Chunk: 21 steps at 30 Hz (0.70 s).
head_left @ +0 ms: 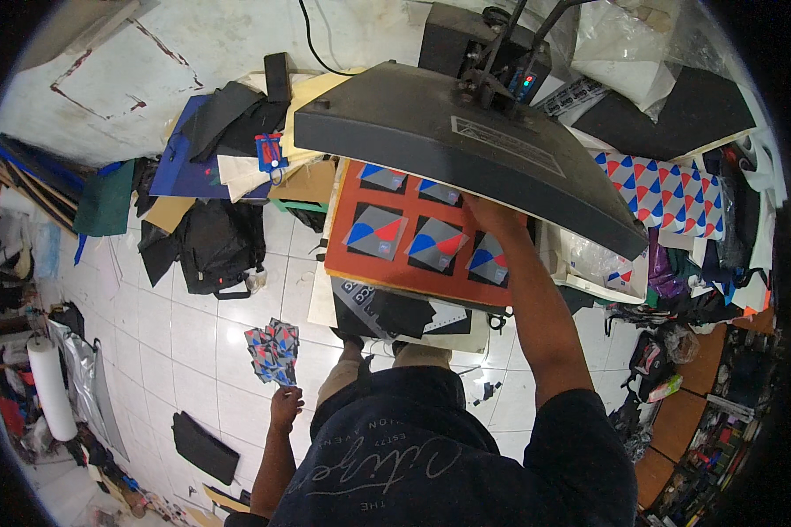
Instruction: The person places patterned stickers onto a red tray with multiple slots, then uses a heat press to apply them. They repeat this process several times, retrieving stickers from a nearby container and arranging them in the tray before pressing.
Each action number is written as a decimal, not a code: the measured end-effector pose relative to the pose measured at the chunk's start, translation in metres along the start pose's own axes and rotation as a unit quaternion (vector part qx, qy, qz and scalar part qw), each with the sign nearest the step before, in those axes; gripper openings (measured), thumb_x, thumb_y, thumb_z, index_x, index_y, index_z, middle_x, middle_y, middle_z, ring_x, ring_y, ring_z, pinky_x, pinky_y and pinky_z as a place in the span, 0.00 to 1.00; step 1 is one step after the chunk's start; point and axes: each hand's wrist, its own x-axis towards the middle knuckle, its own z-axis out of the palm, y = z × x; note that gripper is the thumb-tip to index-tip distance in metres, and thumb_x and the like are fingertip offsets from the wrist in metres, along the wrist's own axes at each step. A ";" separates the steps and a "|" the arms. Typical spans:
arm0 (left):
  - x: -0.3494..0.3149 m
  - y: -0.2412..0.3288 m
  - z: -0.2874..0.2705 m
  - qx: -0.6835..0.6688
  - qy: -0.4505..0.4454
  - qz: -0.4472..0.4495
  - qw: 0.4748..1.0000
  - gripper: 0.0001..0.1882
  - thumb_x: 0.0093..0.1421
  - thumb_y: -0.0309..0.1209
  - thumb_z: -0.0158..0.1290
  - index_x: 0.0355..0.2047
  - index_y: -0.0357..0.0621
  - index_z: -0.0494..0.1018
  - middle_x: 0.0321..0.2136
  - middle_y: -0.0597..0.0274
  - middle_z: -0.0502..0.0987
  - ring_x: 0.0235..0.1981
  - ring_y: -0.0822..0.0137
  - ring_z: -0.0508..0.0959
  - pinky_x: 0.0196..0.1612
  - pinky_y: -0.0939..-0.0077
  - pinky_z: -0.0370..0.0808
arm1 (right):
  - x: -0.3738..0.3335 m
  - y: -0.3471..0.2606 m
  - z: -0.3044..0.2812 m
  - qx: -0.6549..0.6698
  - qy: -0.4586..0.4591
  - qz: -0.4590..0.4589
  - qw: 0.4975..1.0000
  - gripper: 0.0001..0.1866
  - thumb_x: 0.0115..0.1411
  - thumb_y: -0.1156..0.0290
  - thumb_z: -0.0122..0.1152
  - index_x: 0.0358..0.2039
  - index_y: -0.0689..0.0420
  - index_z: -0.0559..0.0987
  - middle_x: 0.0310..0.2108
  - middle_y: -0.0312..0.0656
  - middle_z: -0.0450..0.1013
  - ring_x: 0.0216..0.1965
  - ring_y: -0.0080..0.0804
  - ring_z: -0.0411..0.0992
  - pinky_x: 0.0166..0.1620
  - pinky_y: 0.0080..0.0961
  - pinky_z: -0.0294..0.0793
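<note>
Low at my left side, my left hand (286,407) is closed around the lower end of a fanned bunch of printed patches (272,351), grey with red and blue shapes. My right arm reaches forward to a heat press, and my right hand (492,215) is beneath the raised black upper plate (395,119). Its fingers are hidden there. On the press's orange-red lower pad (347,263) lie several dark square pieces, each topped with a grey, red and blue print. One printed square (435,248) lies just left of my right forearm.
A white tray (571,285) with plastic-wrapped items sits right of the pad, near a printed sheet (668,198). Black sheets (387,312) are below the pad. A black bag (220,246) lies on the tiled floor to the left, and a dark folded piece (205,446) lies nearer.
</note>
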 end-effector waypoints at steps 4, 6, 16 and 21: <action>-0.004 -0.002 0.002 -0.015 0.012 0.000 1.000 0.14 0.56 0.33 0.55 0.40 0.39 0.72 0.28 0.61 0.76 0.25 0.70 0.77 0.25 0.77 0.72 | -0.004 -0.008 -0.032 -0.021 0.030 -0.022 0.999 0.16 0.58 0.58 0.59 0.40 0.57 0.78 0.35 0.46 0.76 0.38 0.45 0.74 0.43 0.39 0.72; -0.006 0.000 0.005 -0.016 0.017 -0.002 1.000 0.14 0.56 0.34 0.55 0.40 0.39 0.72 0.28 0.61 0.76 0.25 0.70 0.77 0.25 0.76 0.72 | -0.015 -0.030 -0.070 -0.008 0.053 -0.037 0.998 0.15 0.58 0.59 0.60 0.37 0.57 0.78 0.31 0.45 0.76 0.33 0.42 0.75 0.40 0.37 0.72; 0.001 0.006 0.021 0.006 -0.002 0.009 1.000 0.15 0.56 0.34 0.55 0.41 0.38 0.71 0.29 0.60 0.76 0.26 0.69 0.78 0.25 0.77 0.72 | -0.087 -0.058 -0.176 0.151 -0.276 0.122 0.941 0.14 0.57 0.58 0.61 0.34 0.55 0.79 0.26 0.43 0.75 0.31 0.39 0.75 0.35 0.35 0.73; 0.011 0.012 0.020 -0.019 -0.023 0.018 0.999 0.13 0.56 0.32 0.56 0.38 0.39 0.72 0.25 0.64 0.74 0.22 0.72 0.75 0.23 0.79 0.70 | -0.108 -0.034 -0.192 0.116 -0.278 0.118 0.946 0.15 0.55 0.57 0.63 0.31 0.57 0.79 0.26 0.44 0.75 0.30 0.41 0.75 0.35 0.36 0.73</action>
